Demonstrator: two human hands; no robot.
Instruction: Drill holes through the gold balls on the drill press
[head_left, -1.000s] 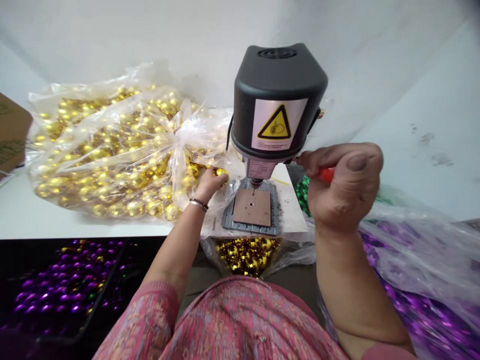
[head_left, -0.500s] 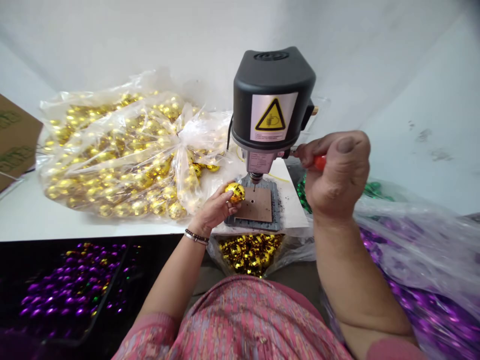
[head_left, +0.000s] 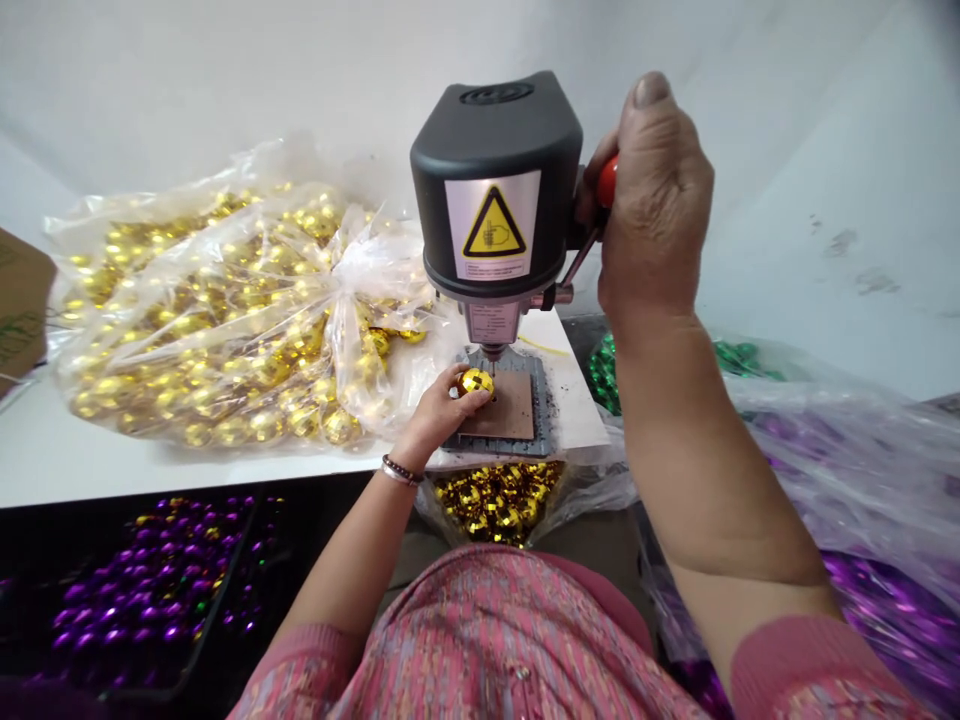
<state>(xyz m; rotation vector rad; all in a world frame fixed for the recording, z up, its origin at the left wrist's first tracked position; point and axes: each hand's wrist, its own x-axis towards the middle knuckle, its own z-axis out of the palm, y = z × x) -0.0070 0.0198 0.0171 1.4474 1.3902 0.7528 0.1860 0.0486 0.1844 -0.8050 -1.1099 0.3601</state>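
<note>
A shiny gold faceted ball (head_left: 476, 382) is pinched in my left hand (head_left: 444, 402), over the brown board (head_left: 504, 418) on the base of a small drill press (head_left: 499, 170). The ball sits just left of the thin drill bit (head_left: 493, 366); whether they touch I cannot tell. My right hand (head_left: 656, 200) is closed around the red-knobbed feed lever (head_left: 583, 258) at the machine's right side, with the lever pointing upward. Dark crumbs lie around the grey base plate (head_left: 538, 440).
A clear bag of gold balls (head_left: 202, 320) covers the table's left part. Below the table edge is an open bag of gold balls (head_left: 499, 500). Purple balls (head_left: 150, 580) lie at lower left. Bagged green balls (head_left: 604, 370) and purple balls (head_left: 892, 610) are at right. A cardboard box (head_left: 22, 310) stands far left.
My right hand has risen with the lever, which now points up. My left hand has brought the gold ball in over the board, closer to the drill bit. The view has shifted slightly.
</note>
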